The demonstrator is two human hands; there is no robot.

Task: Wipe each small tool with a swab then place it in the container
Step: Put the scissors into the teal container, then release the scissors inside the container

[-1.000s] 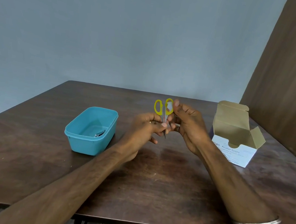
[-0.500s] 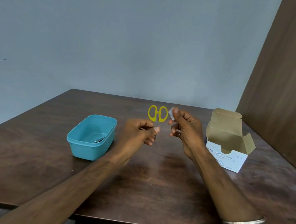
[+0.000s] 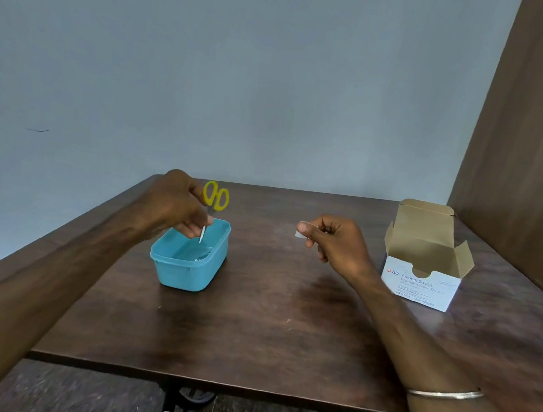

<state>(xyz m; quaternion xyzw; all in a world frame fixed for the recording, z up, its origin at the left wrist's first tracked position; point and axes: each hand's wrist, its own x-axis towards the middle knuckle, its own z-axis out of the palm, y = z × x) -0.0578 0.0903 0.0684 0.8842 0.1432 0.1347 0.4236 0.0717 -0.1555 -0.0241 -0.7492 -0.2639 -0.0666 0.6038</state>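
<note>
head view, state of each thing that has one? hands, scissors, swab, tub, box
left hand: grips the scissors
scissors: blades closed, tip down over the container
right hand: pinches the swab
swab: held apart from the scissors
container: lidless, a metal tool inside
swab box: flaps open

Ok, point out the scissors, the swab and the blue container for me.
scissors [image 3: 220, 198], head view, on the right yellow handle loop.
swab [image 3: 299, 234], head view, on the white corner below the thumb.
blue container [image 3: 185, 272], head view, on its front wall.
</note>
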